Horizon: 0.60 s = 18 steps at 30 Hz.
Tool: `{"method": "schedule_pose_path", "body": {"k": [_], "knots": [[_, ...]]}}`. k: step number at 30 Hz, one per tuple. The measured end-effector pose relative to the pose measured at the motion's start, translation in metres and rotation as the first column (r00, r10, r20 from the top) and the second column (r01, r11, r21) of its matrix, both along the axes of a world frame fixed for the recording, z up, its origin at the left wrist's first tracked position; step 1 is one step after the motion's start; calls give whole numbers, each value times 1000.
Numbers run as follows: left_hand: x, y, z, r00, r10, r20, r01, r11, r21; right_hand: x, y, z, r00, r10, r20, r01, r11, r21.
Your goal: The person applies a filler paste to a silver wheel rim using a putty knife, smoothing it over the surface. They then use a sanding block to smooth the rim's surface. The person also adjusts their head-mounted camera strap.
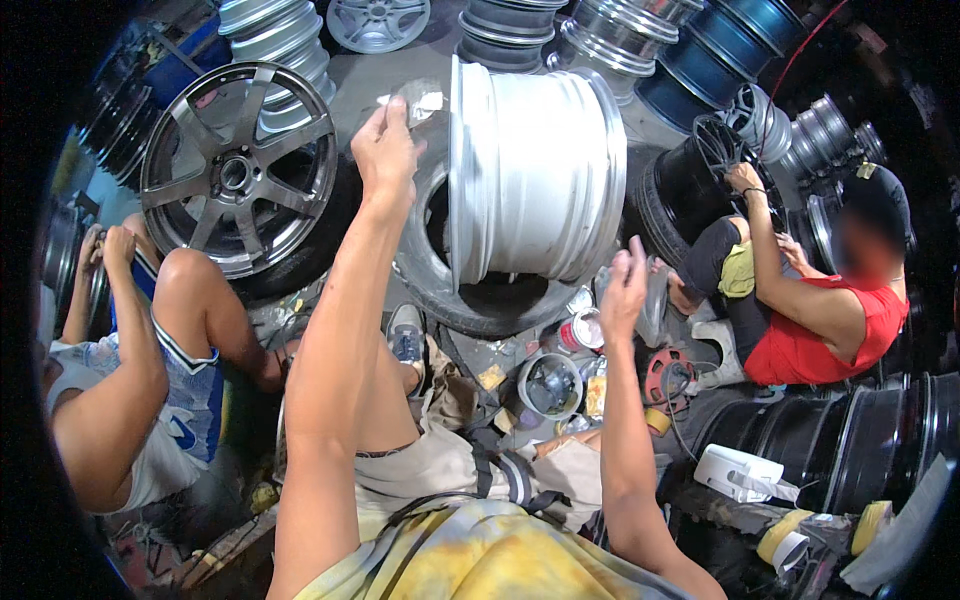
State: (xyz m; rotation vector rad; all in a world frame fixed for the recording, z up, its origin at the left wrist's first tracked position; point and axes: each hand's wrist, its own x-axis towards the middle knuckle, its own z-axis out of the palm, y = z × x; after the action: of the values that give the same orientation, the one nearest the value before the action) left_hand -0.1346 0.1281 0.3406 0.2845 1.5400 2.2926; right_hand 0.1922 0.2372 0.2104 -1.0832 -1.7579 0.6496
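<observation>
A silver wheel rim stands on its edge in front of me, resting on a tyre that lies flat on the floor. My left hand is raised just left of the rim's front lip, apart from it, with the fingers curled closed. Whether anything is pinched there I cannot make out; a whitish, translucent patch shows beside the fingertips. At the rim's lower right, my right hand is held up with its fingers stretched and nothing visible in them.
A dark spoked wheel leans at left near a seated person. Right, a person in red handles a black rim. Below lie a bucket, a can, a red reel and tape rolls. Stacked rims stand behind.
</observation>
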Motion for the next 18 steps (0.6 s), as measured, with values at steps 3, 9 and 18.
{"method": "schedule_pose_path", "body": {"k": [3,9,18], "knots": [[-4,-8,-23,988,-88,126,92,995,-25,-12,-26,-45,996,49,71,-34,979,-201],[20,-10,-47,950,-108,293,99,994,46,-29,-18,-89,996,-36,76,49,984,-170],[0,76,-53,886,30,463,-143,967,211,-26,-7,-1,976,-60,207,80,993,-88]]}}
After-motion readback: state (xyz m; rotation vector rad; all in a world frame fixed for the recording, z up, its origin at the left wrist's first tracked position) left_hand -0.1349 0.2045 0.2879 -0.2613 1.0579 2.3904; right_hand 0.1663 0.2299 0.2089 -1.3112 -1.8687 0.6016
